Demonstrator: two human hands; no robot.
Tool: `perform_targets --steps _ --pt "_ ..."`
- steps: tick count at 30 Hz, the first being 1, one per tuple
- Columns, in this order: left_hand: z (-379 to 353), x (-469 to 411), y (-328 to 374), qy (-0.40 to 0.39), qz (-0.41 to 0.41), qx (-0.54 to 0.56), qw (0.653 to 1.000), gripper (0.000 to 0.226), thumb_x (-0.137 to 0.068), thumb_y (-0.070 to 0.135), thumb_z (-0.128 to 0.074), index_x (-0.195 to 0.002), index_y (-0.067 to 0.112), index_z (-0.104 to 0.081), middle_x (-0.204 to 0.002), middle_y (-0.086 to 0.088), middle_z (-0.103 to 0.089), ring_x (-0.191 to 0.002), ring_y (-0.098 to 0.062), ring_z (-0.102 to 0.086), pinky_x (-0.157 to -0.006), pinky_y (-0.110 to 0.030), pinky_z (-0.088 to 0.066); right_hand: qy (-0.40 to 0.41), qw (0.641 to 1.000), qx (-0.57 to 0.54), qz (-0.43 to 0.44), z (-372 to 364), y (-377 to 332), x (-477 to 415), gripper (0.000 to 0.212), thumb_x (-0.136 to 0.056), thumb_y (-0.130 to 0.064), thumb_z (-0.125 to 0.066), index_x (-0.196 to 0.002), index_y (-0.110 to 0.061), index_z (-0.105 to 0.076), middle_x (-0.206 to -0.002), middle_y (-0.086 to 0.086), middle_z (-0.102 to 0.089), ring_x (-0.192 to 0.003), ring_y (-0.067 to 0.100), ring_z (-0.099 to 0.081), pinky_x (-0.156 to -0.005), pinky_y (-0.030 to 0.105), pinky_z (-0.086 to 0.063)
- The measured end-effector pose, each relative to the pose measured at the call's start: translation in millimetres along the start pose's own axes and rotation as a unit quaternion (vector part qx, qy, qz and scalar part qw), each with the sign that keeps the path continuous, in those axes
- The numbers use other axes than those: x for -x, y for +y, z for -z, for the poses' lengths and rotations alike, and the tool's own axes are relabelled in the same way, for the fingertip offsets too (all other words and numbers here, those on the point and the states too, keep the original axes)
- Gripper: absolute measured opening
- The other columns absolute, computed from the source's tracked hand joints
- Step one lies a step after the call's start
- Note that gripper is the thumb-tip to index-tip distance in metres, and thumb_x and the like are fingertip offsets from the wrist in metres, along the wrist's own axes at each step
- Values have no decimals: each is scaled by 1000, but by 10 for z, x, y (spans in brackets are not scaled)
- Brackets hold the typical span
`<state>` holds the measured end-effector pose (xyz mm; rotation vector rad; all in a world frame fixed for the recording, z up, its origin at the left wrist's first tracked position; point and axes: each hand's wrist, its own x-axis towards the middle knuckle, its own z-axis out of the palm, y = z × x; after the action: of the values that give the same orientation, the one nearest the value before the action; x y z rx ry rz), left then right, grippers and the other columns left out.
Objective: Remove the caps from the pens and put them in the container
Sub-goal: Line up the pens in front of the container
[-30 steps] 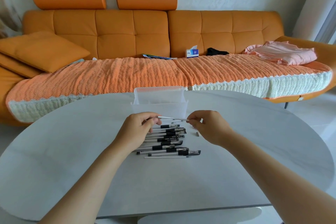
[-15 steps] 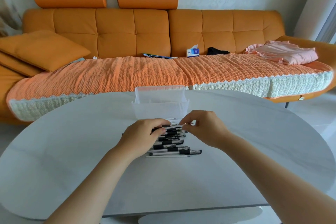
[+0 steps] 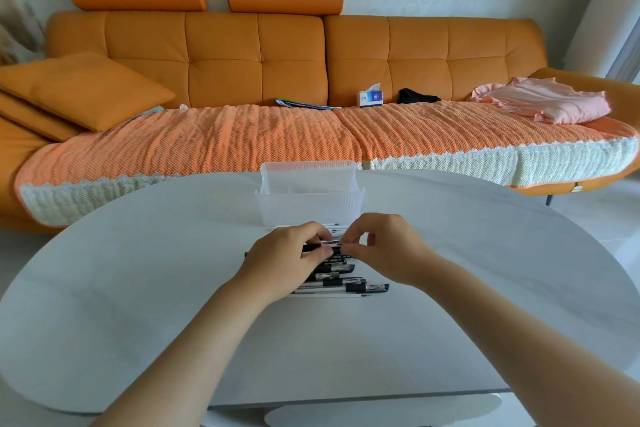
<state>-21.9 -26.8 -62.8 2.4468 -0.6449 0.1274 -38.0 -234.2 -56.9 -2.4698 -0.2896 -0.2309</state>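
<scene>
An orange sofa (image 3: 291,55) fills the background, beyond the far edge of the pale oval tabletop (image 3: 138,288) at which you work. A woven orange cover (image 3: 242,139) with a white border lies over the sofa seat. An orange cushion (image 3: 83,87) leans at the sofa's left end, and folded pink clothes (image 3: 547,104) lie at its right end.

On the tabletop, a clear plastic container (image 3: 308,208) stands near the far edge, about midway along it. Its ribbed walls are translucent; what it holds cannot be made out.

Your left hand (image 3: 287,260) and your right hand (image 3: 384,250) meet just on the near side of the container, above a pile of pens (image 3: 343,282). The pile lies between the container and the middle of the tabletop, each pen roughly parallel to the far edge, with black caps mostly toward the right.

You hold one pen (image 3: 320,247) level above the pile. The fingers of your left hand are curled round its barrel. Thumb and forefinger of your right hand pinch its right end, with the other fingers bent loosely. Whether the cap has come free of the barrel cannot be told, since your fingertips cover the joint.

A small blue and white tissue box (image 3: 370,98) stands at the back of the sofa seat, near its middle.
</scene>
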Motion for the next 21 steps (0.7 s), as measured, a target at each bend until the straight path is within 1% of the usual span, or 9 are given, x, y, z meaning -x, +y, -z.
perform_targets --steps 3,5,7,10,13,15,17,18,21 --pt "-38 3 54 9 -21 -20 1000 13 -93 43 -57 -104 40 -61 -87 19 -63 -77 -4 -54 -68 -25 -46 -8 1000 26 13 -8 -38 21 6 -86 -35 -72 -83 -38 -68 -82 -23 -63 -72 -12 -53 -60 12 -34" --pt "-50 3 84 19 -31 -34 999 12 -93 43 -57 -102 39 -63 -81 21 -61 -73 -3 -52 -61 -16 -38 -10 998 61 21 13 -53 34 1 -87 -39 -70 -87 -38 -70 -84 -22 -65 -70 -11 -53 -59 13 -33" --pt "-54 -4 110 30 -38 -47 998 12 -93 42 -57 -102 38 -65 -83 20 -64 -74 -2 -52 -59 -11 -33 -8 995 94 33 31 -48 46 5 -89 -41 -68 -91 -38 -71 -89 -19 -67 -67 -9 -52 -58 14 -34" --pt "-71 -27 143 50 -58 -75 994 12 -93 40 -56 -99 36 -66 -90 18 -69 -78 -5 -58 -60 -17 -37 -10 988 142 64 49 -32 64 10 -92 -41 -62 -96 -37 -71 -92 -18 -67 -65 -7 -49 -59 16 -35" --pt "-126 -55 179 69 -75 -81 991 8 -90 36 -58 -94 35 -65 -89 18 -69 -75 -6 -59 -61 -23 -41 -10 982 169 85 63 -28 95 14 -96 -35 -58 -100 -31 -71 -93 -13 -69 -71 3 -52 -64 26 -43" --pt "-177 -71 212 88 -99 -88 987 5 -88 34 -60 -90 33 -64 -83 17 -67 -70 -6 -58 -58 -23 -42 -19 990 131 54 97 -30 110 13 -96 -31 -58 -93 -30 -71 -86 -15 -67 -68 4 -51 -63 26 -42" --pt "-223 -100 241 111 -127 -100 981 1 -85 30 -62 -84 31 -62 -74 15 -64 -63 -7 -55 -51 -23 -36 -34 998 50 -8 143 -19 107 17 -94 -30 -61 -79 -35 -66 -74 -19 -61 -64 1 -50 -60 22 -38" --pt "-237 -117 257 122 -140 -106 977 3 -83 29 -63 -81 30 -61 -70 14 -62 -61 -8 -53 -49 -22 -33 -43 998 6 -39 165 -2 103 21 -93 -29 -62 -73 -35 -64 -68 -17 -59 -61 1 -50 -60 22 -38" --pt "-268 -175 302 139 -191 -139 962 6 -84 29 -59 -78 30 -60 -68 13 -60 -60 -10 -51 -48 -24 -31 -75 983 -128 -107 219 51 105 23 -92 -16 -60 -71 -20 -68 -59 -8 -54 -53 8 -48 -58 26 -39"
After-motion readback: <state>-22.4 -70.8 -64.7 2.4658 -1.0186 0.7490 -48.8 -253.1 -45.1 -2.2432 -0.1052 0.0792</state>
